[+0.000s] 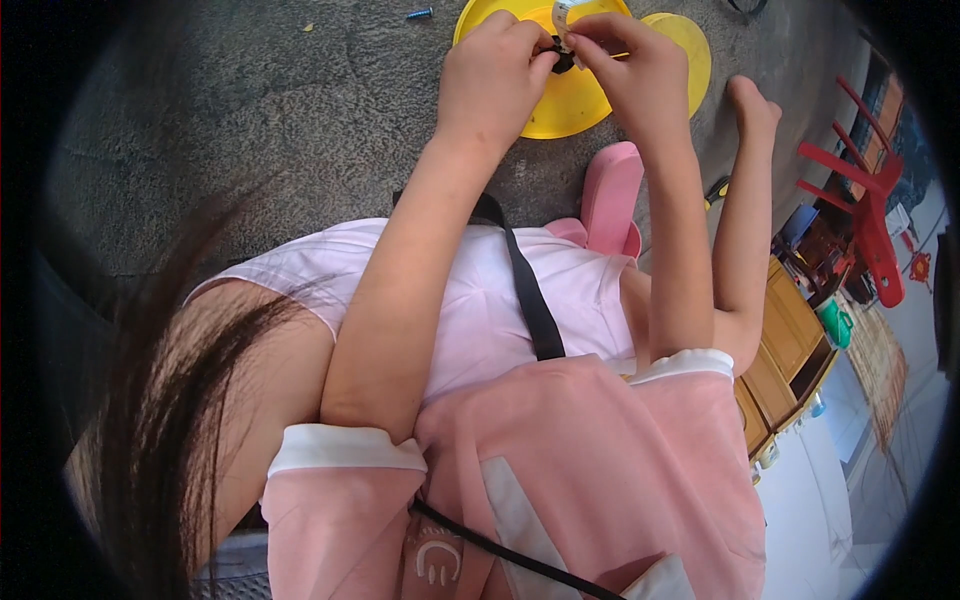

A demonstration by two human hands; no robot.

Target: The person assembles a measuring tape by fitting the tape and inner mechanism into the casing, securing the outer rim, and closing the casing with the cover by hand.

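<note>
My left hand [497, 72] is closed in a pinch on a small black piece [563, 60] whose kind I cannot make out. Close beside it, the thumb and forefinger of my right hand [642, 68] pinch a narrow white strip [561, 17] with dark marks, right where it meets the black piece. Both hands are over a round yellow basin [560, 118], whose far side is cut off by the top of the view. A flat yellow disc [690, 50], perhaps a lid, lies partly behind my right hand.
Pink slippers [611, 185] rest on the rough grey floor [270, 130] below the basin. A small blue object [419, 13] lies at the upper left. To the right are a yellow-and-black tool handle [717, 191], a red plastic stool [872, 200] and a wooden cabinet [790, 330].
</note>
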